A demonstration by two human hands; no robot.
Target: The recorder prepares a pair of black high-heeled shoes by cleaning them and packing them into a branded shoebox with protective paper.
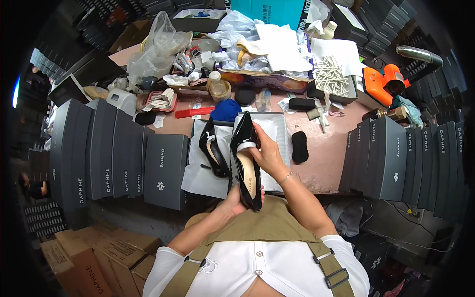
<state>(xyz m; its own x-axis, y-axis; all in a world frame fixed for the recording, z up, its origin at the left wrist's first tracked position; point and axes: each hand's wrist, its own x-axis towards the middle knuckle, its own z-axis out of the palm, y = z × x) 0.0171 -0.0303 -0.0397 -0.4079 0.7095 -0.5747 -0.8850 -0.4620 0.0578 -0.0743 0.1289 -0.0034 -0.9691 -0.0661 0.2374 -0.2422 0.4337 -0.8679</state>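
Note:
A glossy black pointed-toe pump is held in front of me with its toe pointing away. My left hand is closed around its heel end from below. My right hand grips its right side near the toe, the thumb at the opening beside a wad of white stuffing. The matching black pump lies to the left on white tissue paper, also with white stuffing inside. Under and beyond the held shoe sits an open shoebox lined with white paper.
Grey shoeboxes stand in rows left and right. On the pink table are a black oval pad, a red comb, a blue cloth, a box of white sticks and an orange heat tool. Brown cartons stand lower left.

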